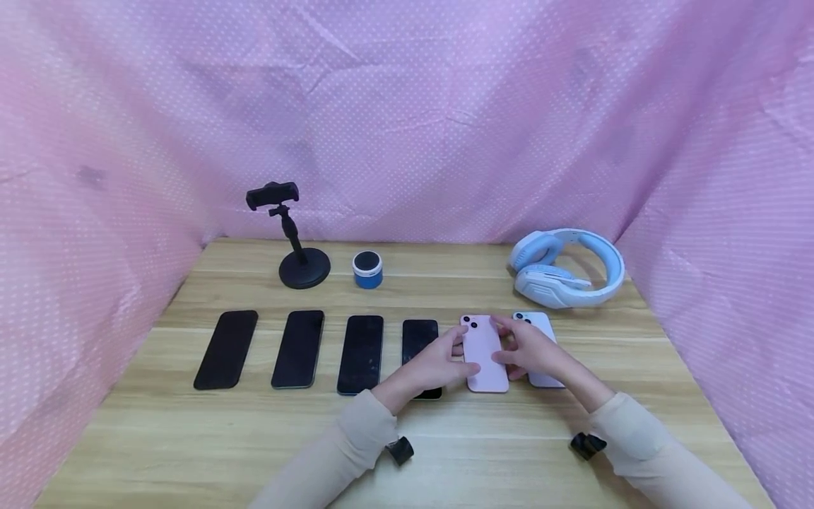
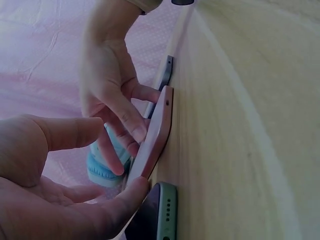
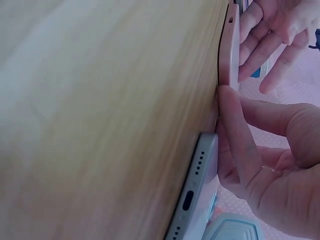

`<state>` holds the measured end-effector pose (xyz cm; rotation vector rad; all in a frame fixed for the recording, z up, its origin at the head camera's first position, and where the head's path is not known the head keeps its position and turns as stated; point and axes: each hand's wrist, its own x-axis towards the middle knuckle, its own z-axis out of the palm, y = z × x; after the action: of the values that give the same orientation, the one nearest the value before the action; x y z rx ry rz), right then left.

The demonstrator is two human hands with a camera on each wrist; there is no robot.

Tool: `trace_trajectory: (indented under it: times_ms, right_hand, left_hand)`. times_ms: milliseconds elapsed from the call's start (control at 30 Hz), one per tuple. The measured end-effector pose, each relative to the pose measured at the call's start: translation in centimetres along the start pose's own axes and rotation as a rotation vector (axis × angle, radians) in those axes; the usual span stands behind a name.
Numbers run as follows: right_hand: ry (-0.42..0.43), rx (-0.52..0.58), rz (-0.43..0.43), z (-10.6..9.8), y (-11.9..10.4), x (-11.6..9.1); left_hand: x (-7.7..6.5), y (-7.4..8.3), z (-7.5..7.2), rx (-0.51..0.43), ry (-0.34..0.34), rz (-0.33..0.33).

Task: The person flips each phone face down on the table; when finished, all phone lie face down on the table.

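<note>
A pink phone [image 1: 485,360] lies on the table with its back and camera lenses facing up. My left hand [image 1: 439,364] is at its left edge, fingers loosely extended; in the left wrist view one fingertip [image 2: 140,187] meets the pink side. From the opposite side my right hand [image 1: 534,350] touches the right edge with its fingertips. Beneath the right hand is a white phone [image 1: 540,324], also back up, partly covered. The left hand overlaps a dark-screened phone [image 1: 420,332] lying screen up.
Three more phones lie screen up to the left: one far left [image 1: 226,350], another [image 1: 298,350] and a third [image 1: 360,353]. Behind them stand a black phone holder [image 1: 305,268] and a small blue speaker [image 1: 368,272]. White-and-blue headphones [image 1: 559,286] rest at back right. Pink dotted cloth [image 1: 407,120] surrounds the table.
</note>
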<state>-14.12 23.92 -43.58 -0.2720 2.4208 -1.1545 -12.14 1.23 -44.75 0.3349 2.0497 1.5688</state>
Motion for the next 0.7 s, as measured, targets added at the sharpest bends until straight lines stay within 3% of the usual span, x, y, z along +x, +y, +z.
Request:
trace_trajectory:
  times_ms: [167, 300, 367, 567, 700]
  right_hand:
    - [0.06, -0.055, -0.11, -0.4, 0.2, -0.5]
    - [0.145, -0.129, -0.279, -0.5, -0.4, -0.9]
    - [0.15, -0.092, -0.313, -0.5, -0.9, -1.1]
    - [0.042, 0.158, -0.24, 0.6, -2.2, -0.9]
    - [-0.032, 0.273, -0.191, 1.6, -3.2, -0.2]
  left_hand:
    - [-0.4, -0.2, -1.3, -0.001, -0.013, 0.047]
    - [-1.7, -0.5, -3.8, 0.019, -0.002, 0.104]
    - [-2.4, -0.7, -5.1, 0.043, 0.017, 0.111]
    - [-4.3, -1.4, -8.2, 0.067, 0.121, 0.088]
    - [-5.0, -1.9, -9.3, 0.038, 0.145, 0.068]
